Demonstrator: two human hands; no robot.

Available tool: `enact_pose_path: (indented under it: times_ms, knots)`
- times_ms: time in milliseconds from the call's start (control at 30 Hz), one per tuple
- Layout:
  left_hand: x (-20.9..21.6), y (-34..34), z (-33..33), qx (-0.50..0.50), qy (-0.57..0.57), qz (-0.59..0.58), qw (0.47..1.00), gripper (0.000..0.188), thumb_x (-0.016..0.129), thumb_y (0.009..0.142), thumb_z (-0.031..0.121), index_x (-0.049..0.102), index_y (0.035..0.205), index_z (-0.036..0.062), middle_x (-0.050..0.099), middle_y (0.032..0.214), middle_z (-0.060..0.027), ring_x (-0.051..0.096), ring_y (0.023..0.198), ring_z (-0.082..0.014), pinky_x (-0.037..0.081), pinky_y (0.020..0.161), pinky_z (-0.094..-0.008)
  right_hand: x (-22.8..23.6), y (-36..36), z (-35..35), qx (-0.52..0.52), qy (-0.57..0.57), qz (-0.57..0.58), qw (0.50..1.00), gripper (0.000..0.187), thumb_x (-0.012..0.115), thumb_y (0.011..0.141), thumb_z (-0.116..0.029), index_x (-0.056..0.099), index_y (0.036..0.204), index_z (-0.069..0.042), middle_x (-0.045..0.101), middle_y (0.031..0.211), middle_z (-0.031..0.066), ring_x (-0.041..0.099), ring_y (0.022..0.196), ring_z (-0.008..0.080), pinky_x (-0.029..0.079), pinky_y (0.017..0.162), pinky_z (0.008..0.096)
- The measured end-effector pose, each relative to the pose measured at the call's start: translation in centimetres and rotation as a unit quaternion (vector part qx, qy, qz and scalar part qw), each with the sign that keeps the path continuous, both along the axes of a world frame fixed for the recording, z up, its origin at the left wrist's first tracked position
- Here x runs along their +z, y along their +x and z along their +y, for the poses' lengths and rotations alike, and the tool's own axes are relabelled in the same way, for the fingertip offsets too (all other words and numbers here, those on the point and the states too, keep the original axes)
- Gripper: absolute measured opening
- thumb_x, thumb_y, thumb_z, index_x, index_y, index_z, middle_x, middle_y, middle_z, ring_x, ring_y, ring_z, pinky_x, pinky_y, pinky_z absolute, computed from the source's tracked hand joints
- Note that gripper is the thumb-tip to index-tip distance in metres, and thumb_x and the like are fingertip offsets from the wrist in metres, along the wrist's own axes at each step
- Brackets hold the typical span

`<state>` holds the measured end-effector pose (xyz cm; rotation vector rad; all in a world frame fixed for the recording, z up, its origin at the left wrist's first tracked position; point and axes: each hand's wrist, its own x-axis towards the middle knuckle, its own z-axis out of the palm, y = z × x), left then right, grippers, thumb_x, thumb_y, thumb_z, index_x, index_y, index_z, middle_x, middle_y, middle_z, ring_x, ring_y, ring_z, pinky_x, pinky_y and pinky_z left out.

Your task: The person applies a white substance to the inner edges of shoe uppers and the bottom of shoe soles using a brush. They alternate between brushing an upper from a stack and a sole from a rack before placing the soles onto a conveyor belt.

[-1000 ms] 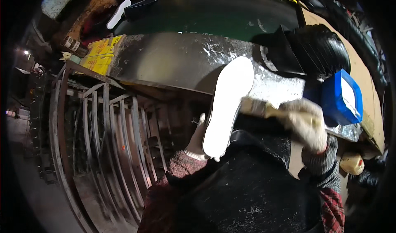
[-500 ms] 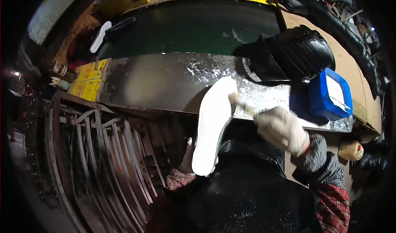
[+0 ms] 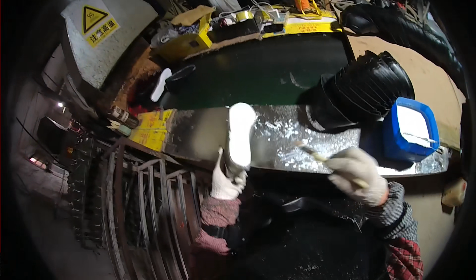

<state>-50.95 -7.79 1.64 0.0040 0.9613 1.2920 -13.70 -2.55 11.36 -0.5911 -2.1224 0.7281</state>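
My gloved left hand [image 3: 225, 183] is closed around the near end of a shoe sole [image 3: 240, 136], whose upward face is coated white. The sole points away from me over the metal ledge. In my gloved right hand [image 3: 359, 176] is a brush [image 3: 317, 155], its bristles pointing left, apart from the sole and above the white-smeared part of the ledge. Right of that hand stands a blue tub [image 3: 414, 152] with white liquid [image 3: 412, 123] inside and a thin stick across its near rim. A stack of black soles [image 3: 369, 89] lies behind the tub.
Beyond the metal ledge [image 3: 193, 134] runs a dark green conveyor belt [image 3: 258, 67], bearing a white sole [image 3: 160, 85] and a dark sole [image 3: 180, 77] at its left. A metal rack [image 3: 148, 200] stands at lower left. Bottles [image 3: 124, 116] sit by yellow cardboard [image 3: 151, 131].
My left hand has carried the sole forward and left, away from my lap, and turned it more upright. The brush has come off the sole's edge. My view has shifted up and left.
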Motion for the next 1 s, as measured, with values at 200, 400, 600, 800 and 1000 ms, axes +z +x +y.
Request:
enact_pose_path:
  times_ms: [200, 400, 600, 800, 1000]
  knots:
    - [0.2, -5.9, 9.1, 0.218, 0.111, -0.002, 0.97, 0.042, 0.072, 0.089, 0.028, 0.053, 0.111, -0.0026, 0.063, 0.103, -0.0179, 0.065, 0.093, -0.0306, 0.061, 0.08, -0.0354, -0.4, 12.9, -1.1, -0.271, -0.027, 0.115, 0.955, 0.023, 0.058, 0.085, 0.0, 0.062, 0.106, 0.005, 0.061, 0.095, 0.0114, 0.059, 0.082, 0.018, 0.048, 0.073, 0.0294]
    - [0.4, 10.9, 14.0, -0.181, 0.205, 0.086, 0.958, 0.048, 0.049, 0.101, 0.02, 0.037, 0.144, 0.0028, 0.063, 0.115, -0.0149, 0.065, 0.088, -0.0198, 0.055, 0.064, -0.0259, -3.6, 20.4, -3.2, -0.39, -0.091, 0.393, 0.828, 0.037, 0.052, 0.099, -0.029, 0.051, 0.127, -0.004, 0.057, 0.102, 0.0068, 0.054, 0.083, 0.0137, 0.042, 0.071, 0.0262]
    - [6.1, 19.8, 14.7, -0.109, 0.049, 0.14, 0.983, 0.018, 0.059, 0.098, 0.028, 0.055, 0.084, 0.0175, 0.03, 0.054, 0.0053, 0.029, 0.043, -0.0063, 0.026, 0.038, -0.0227, -0.2, 19.9, -2.0, -0.389, -0.056, 0.316, 0.864, 0.031, 0.054, 0.098, -0.011, 0.054, 0.125, 0.002, 0.063, 0.108, 0.0111, 0.059, 0.089, 0.0139, 0.048, 0.075, 0.026]
    - [4.9, 6.6, 6.4, -0.041, 0.197, -0.132, 0.971, 0.036, 0.036, 0.101, 0.036, 0.063, 0.094, 0.0131, 0.035, 0.043, 0.0084, 0.029, 0.029, -0.0046, 0.027, 0.028, -0.0196, 1.3, 20.5, 2.0, -0.457, -0.054, 0.04, 0.887, 0.021, 0.069, 0.09, -0.019, 0.067, 0.093, 0.001, 0.064, 0.073, 0.0033, 0.058, 0.066, 0.0099, 0.046, 0.059, 0.0234]
    - [1.1, 2.8, -3.9, 0.068, 0.191, 0.12, 0.972, 0.036, 0.046, 0.098, 0.03, 0.052, 0.125, 0.0076, 0.062, 0.114, -0.0083, 0.052, 0.076, -0.0169, 0.044, 0.068, -0.0304, 0.7, 22.3, -2.0, -0.498, 0.07, 0.014, 0.864, 0.014, 0.067, 0.089, -0.004, 0.065, 0.101, 0.003, 0.065, 0.086, 0.0073, 0.059, 0.076, 0.0112, 0.048, 0.069, 0.0249]
